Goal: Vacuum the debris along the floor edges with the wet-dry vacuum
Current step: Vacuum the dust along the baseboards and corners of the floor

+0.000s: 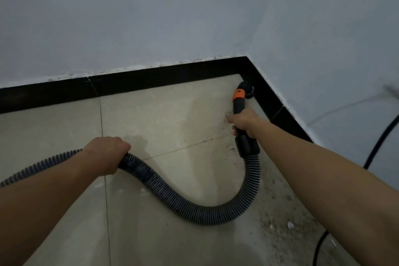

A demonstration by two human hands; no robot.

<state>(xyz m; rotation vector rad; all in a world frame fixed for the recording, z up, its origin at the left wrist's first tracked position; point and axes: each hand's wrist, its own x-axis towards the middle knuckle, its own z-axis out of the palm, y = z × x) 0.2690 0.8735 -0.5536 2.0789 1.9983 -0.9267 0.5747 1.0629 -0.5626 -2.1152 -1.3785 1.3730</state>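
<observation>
Our right hand (245,122) grips the nozzle (243,95), whose tip sits in the corner by the black skirting (151,81). Our left hand (108,154) holds the hose (194,205). We think the floor near the corner looks mostly clean, but lots of debris (278,218) waits along the right edge.

Black skirting (164,77) walls in the corner ahead and right; floor tiles (164,119) lie open leftward.

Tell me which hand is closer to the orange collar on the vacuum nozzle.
Right. The right hand grips the black handle just behind the orange collar; the left hand holds the ribbed hose well off to its left, nearer the camera.
</observation>
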